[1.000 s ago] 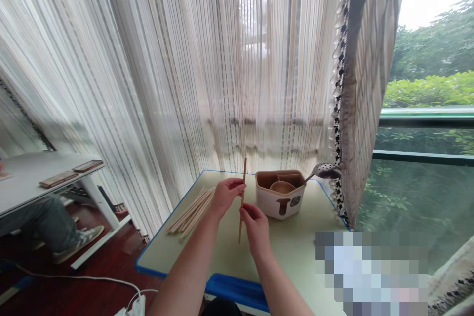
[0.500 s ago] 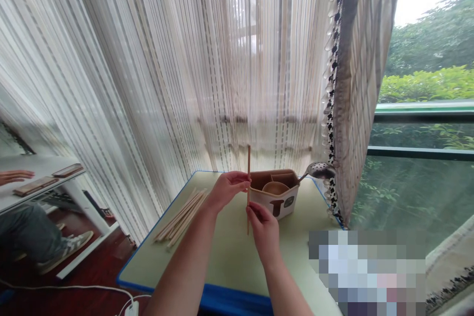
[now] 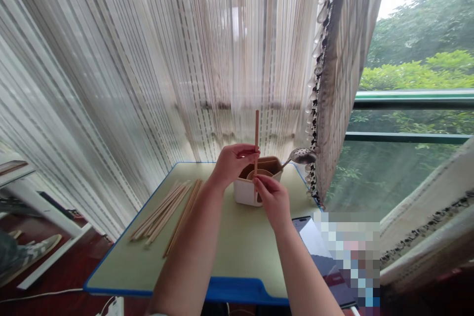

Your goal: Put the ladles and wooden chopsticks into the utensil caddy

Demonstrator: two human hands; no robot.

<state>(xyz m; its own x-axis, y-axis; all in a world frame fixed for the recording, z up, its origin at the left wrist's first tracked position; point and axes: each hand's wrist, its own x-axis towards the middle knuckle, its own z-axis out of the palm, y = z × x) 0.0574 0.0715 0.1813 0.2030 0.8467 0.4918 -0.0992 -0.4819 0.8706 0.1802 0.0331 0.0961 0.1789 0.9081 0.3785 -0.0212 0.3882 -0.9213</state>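
Note:
Both hands hold one wooden chopstick (image 3: pixel 256 131) upright in front of a white utensil holder (image 3: pixel 245 191). My left hand (image 3: pixel 231 162) pinches the stick near its middle, fingers closed. My right hand (image 3: pixel 272 198) grips its lower part, which is hidden behind the fingers and the holder. The holder has brown compartments inside and a slotted metal ladle (image 3: pixel 300 156) leaning out to the right. A loose bundle of several chopsticks (image 3: pixel 165 209) lies on the green table (image 3: pixel 229 252) to the left of my arms.
A striped sheer curtain (image 3: pixel 166 59) hangs close behind the table, with a heavier curtain (image 3: pixel 340 74) at the right by the window. A dark phone (image 3: pixel 318 252) lies at the table's front right. Another desk and someone's shoe (image 3: pixel 25 252) show at far left.
Both hands have carried the upright chopstick rightward and farther away, from beside the holder to directly in front of it. The camera view has shifted, bringing the table closer.

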